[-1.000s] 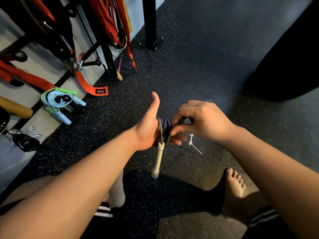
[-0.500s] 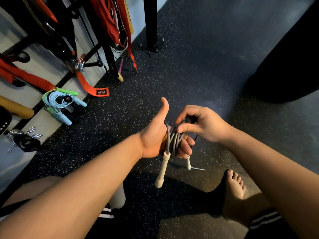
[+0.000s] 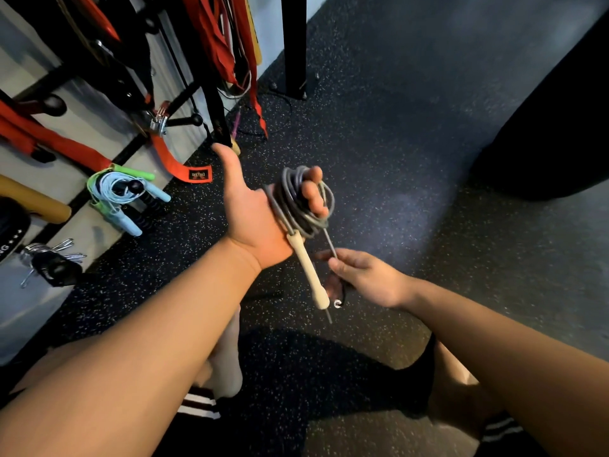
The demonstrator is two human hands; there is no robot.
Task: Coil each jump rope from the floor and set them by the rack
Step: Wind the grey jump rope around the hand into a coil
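A grey jump rope is wound in several loops around the fingers of my left hand, whose thumb points up. One cream handle hangs down from the coil below my palm. My right hand is lower, to the right of that handle, and pinches the rope's free end just below the coil; the second handle seems to sit in its curled fingers, mostly hidden. A coiled light-blue and green jump rope lies by the rack at the left.
Red straps hang from the rack, and an orange strap end lies on the speckled black floor. A black post stands at the back. A large dark object fills the right side. Metal clips lie at the left edge.
My left hand rose and turned palm-up with the coil on its fingers. My right hand dropped from beside the coil to below it, now holding the rope's tail end.
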